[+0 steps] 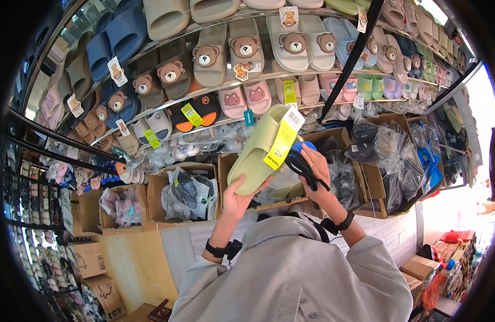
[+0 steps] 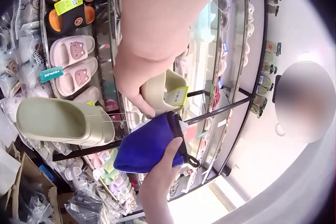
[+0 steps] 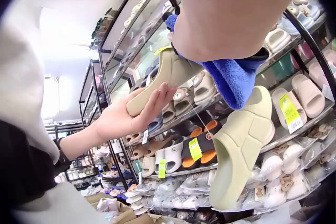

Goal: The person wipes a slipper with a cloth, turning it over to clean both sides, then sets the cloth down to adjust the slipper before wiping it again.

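Observation:
My left hand [image 1: 237, 201] grips the heel end of a pale green slide slipper [image 1: 253, 163] with a long yellow tag [image 1: 282, 142] across its strap. A thin string runs from it to a matching slipper [image 3: 239, 155], which hangs free in the right wrist view. My right hand [image 1: 316, 169] holds a blue plush cloth [image 2: 147, 145] with black edging and a black loop, thumb pressed on its side in the left wrist view. The cloth is close beside the held slipper. In the right wrist view, the left fingers [image 3: 155, 103] lie along that slipper's sole.
Shelves of paired slippers [image 1: 247, 48], many with bear faces and hanging tags, rise in front. Below stand open cardboard boxes [image 1: 183, 220] with plastic-wrapped goods. A black upright post [image 1: 350, 61] crosses the shelves. More boxes [image 1: 419, 265] lie at the lower right.

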A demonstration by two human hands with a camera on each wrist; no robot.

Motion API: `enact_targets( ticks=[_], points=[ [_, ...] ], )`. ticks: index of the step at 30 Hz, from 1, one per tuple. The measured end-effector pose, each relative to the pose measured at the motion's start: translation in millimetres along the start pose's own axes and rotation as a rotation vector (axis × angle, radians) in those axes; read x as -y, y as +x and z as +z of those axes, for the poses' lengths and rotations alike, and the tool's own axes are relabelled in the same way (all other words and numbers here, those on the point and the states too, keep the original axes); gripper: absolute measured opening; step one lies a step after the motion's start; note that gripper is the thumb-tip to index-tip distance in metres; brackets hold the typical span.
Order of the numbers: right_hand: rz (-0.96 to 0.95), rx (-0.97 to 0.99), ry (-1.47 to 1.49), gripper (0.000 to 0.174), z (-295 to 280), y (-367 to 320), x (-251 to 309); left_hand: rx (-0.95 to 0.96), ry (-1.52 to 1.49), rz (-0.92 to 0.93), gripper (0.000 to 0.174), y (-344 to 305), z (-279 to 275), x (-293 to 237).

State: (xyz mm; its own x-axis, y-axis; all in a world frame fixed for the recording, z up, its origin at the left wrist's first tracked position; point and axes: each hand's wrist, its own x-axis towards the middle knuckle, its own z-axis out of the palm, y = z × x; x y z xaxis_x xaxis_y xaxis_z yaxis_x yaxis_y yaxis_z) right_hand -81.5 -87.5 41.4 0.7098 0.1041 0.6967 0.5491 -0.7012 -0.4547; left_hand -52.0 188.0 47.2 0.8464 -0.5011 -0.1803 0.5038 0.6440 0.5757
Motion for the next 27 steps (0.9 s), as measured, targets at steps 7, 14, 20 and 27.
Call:
enact_targets(
  ticks=[7, 14, 20, 27],
  points=[
    [-0.042, -0.019, -0.044, 0.067, -2, 3, -2, -0.160, 0.040, 0.053, 0.056, 4, -20, 7],
    [-0.039, 0.017, -0.108, 0.069, -7, 12, -3, -0.155, 0.267, 0.051, 0.054, 0, -25, 4],
    [0.004, 0.051, -0.141, 0.070, -11, 21, -9, -0.159, 0.273, 0.030, 0.050, -3, -27, 3],
    [-0.189, 0.162, -0.060, 0.055, -3, 8, 14, -0.159, 0.226, 0.030, 0.050, 2, -26, 8]
  ],
)
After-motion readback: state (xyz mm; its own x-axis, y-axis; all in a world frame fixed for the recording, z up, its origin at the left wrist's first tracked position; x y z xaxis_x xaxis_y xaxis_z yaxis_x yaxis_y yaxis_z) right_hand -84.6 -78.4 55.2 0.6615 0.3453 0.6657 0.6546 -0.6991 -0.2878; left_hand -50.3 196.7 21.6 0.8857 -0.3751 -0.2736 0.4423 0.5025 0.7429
